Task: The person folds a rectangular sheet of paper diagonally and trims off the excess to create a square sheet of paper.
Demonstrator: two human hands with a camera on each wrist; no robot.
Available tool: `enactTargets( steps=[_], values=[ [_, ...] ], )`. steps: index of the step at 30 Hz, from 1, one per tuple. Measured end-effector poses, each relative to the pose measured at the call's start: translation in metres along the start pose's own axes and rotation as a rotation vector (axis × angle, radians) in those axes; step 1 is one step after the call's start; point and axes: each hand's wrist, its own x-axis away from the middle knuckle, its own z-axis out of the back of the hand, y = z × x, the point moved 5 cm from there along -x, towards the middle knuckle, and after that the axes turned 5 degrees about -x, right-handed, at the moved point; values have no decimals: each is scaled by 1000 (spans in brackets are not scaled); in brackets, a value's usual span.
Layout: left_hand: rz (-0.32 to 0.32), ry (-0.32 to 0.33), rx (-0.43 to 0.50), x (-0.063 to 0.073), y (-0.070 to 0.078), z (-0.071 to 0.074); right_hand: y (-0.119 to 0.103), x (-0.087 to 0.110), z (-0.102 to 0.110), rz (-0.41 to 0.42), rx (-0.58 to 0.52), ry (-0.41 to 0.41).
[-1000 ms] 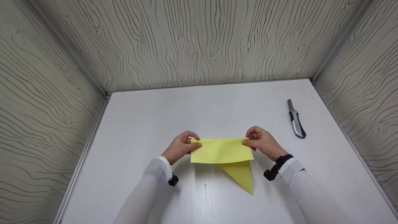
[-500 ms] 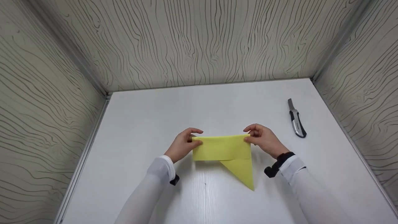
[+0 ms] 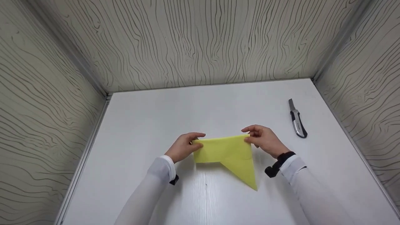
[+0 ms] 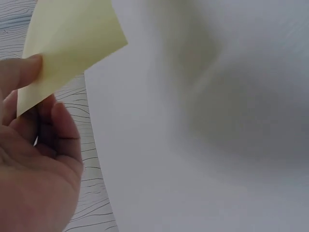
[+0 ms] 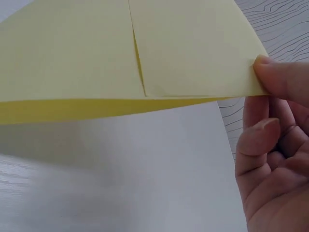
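Note:
A folded sheet of yellow paper (image 3: 222,150) is held above the white table, a strip along its top and a pointed flap hanging down at the right. My left hand (image 3: 185,146) pinches the upper left corner between thumb and fingers; the left wrist view shows the thumb lying on the paper (image 4: 77,43). At the upper right corner, my right hand (image 3: 265,140) pinches the edge, its index finger raised off the paper. In the right wrist view the paper (image 5: 193,48) has layers slightly parted along its lower edge, and the right thumb presses its corner.
A utility knife (image 3: 298,123) with its blade out lies on the table (image 3: 150,115) to the right, beyond my right hand. Wood-grain panels (image 3: 200,40) enclose the table at the back and both sides. Black camera straps (image 3: 279,164) sit at the wrists.
The paper has tilted, so its strip and hanging flap now face the camera more flatly. Both index fingers have lifted from the top edge; the thumbs stay on the corners.

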Motion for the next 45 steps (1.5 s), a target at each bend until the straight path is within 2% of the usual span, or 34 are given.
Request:
enactTargets(
  steps=[3, 5, 10, 13, 16, 20, 25, 30, 35, 42, 45],
  values=[
    [8, -13, -53, 0, 4, 1, 0, -1, -2, -12, -36, -3],
    [22, -16, -44, 0, 6, 2, -1, -1, -4, -13, -63, -4],
    [91, -13, 125, 0, 8, 0, -5, -2, -7, -2, -133, 1],
    [94, 5, 196, -1, 9, -1, -8, -2, -8, 5, -183, 9],
    [76, 25, 157, -2, 10, -1, -11, -1, -9, 9, -189, 12],
    [72, 27, 95, -1, 12, -1, -12, 0, -10, 6, -117, 20],
    [78, 2, 110, -1, 14, -6, -11, 2, -12, -13, -12, 16],
    [60, 39, 124, -2, 17, -8, -13, 3, -13, -15, 44, 30],
    [69, 53, 121, -3, 20, -7, -16, 2, -11, 2, 80, 48],
    [30, 72, -54, -2, 22, -2, -23, 2, -11, 82, 182, 70],
    [28, 61, -125, -1, 23, 0, -26, 2, -13, 114, 190, 76]
  ],
)
